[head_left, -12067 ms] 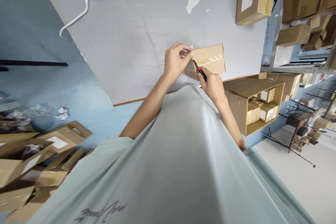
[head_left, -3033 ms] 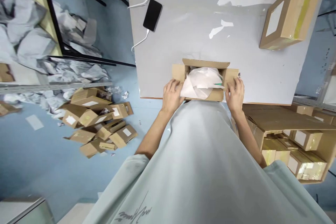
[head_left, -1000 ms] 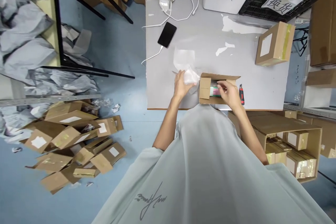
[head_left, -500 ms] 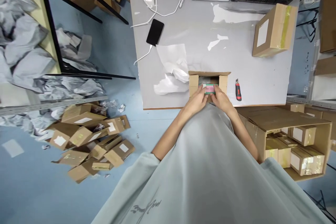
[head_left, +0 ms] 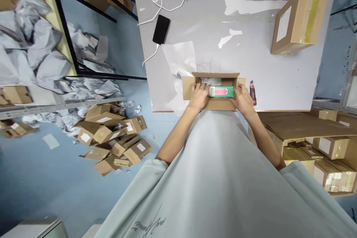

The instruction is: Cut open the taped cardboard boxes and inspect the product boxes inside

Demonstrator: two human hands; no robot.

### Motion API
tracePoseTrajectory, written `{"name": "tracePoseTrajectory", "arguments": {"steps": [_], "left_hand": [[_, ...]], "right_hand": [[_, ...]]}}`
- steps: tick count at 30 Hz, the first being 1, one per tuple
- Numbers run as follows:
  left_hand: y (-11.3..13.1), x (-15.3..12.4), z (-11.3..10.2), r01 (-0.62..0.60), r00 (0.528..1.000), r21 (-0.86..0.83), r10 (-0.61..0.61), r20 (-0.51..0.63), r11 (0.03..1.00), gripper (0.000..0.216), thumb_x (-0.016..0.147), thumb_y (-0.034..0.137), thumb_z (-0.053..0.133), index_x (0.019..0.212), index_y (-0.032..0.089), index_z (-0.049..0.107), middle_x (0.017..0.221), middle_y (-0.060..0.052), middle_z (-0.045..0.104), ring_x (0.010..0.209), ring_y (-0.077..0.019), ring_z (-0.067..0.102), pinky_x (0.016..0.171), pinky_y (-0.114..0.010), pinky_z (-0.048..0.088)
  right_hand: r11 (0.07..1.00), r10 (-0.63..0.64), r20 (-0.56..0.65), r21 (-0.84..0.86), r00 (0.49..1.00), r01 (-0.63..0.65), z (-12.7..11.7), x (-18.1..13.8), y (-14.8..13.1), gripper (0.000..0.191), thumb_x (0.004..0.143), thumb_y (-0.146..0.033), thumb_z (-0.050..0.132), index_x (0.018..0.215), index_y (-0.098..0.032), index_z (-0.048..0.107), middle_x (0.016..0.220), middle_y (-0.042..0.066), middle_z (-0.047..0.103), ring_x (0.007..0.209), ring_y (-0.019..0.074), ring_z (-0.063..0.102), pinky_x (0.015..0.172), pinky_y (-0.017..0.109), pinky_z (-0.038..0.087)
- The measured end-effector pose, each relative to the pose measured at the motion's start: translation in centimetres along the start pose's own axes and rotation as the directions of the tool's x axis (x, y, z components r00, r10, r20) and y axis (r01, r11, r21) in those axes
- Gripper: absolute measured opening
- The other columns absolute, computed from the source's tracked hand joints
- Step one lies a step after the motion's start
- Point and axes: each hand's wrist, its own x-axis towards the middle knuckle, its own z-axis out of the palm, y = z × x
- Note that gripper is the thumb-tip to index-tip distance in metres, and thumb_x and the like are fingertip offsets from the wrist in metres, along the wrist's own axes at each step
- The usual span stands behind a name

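An open cardboard box [head_left: 213, 103] stands at the near edge of the grey table [head_left: 251, 59], flaps spread. Just above its opening is a green and pink product box [head_left: 221, 91], lying flat. My left hand [head_left: 199, 97] grips its left end and my right hand [head_left: 242, 99] grips its right end, fingers curled round it. More wrapped contents show inside the box behind it.
White wrapping paper [head_left: 180, 58] lies left of the box. A red utility knife [head_left: 253, 94] rests just right of my right hand. A taped carton [head_left: 299, 20], a black phone [head_left: 161, 29] on a cable, floor cartons [head_left: 111, 141] and an open crate [head_left: 315, 137] surround.
The box's side flaps have been spread wide. My hands moved apart to the ends of the green and pink box, which now sits higher in the opening. The camera shifted.
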Motion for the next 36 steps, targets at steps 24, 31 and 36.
{"name": "tracePoseTrajectory", "arguments": {"steps": [24, 31, 36], "left_hand": [[5.2, 5.2, 1.7, -0.082, 0.982, 0.182, 0.049, 0.18, 0.98, 0.059, 0.09, 0.002, 0.06, 0.148, 0.006, 0.067, 0.156, -0.026, 0.065, 0.15, -0.0381, 0.053, 0.126, -0.05, 0.042], [4.1, 2.3, -3.3, -0.04, 0.999, 0.052, 0.041, -0.014, 0.998, 0.066, 0.085, 0.005, 0.071, 0.15, 0.009, 0.067, 0.149, -0.023, 0.067, 0.137, -0.0415, 0.061, 0.116, -0.054, 0.051], [2.9, 0.1, -8.0, -0.052, 0.986, -0.466, -0.029, -0.166, 0.883, 0.068, 0.073, 0.024, 0.094, 0.138, 0.02, 0.077, 0.137, -0.012, 0.074, 0.125, -0.036, 0.072, 0.113, -0.048, 0.058]], "right_hand": [[0.992, 0.072, 0.032, 0.104, 0.997, -0.075, 2.1, 0.0, 0.8, 0.068, 0.103, -0.023, 0.068, 0.169, -0.015, 0.054, 0.18, 0.027, 0.041, 0.163, 0.0454, 0.05, 0.13, 0.065, 0.05], [0.894, 0.11, -0.146, 0.446, 0.983, -0.034, 1.0, -0.2, 1.2, 0.066, 0.116, -0.058, 0.043, 0.164, -0.015, 0.061, 0.166, 0.024, 0.062, 0.159, 0.0366, 0.057, 0.136, 0.06, 0.044], [0.7, 0.256, -0.269, 0.714, 0.928, 0.013, -1.2, 0.5, -0.8, 0.08, 0.108, -0.084, 0.048, 0.152, -0.021, 0.07, 0.157, 0.02, 0.072, 0.145, 0.036, 0.069, 0.129, 0.061, 0.051]]}}
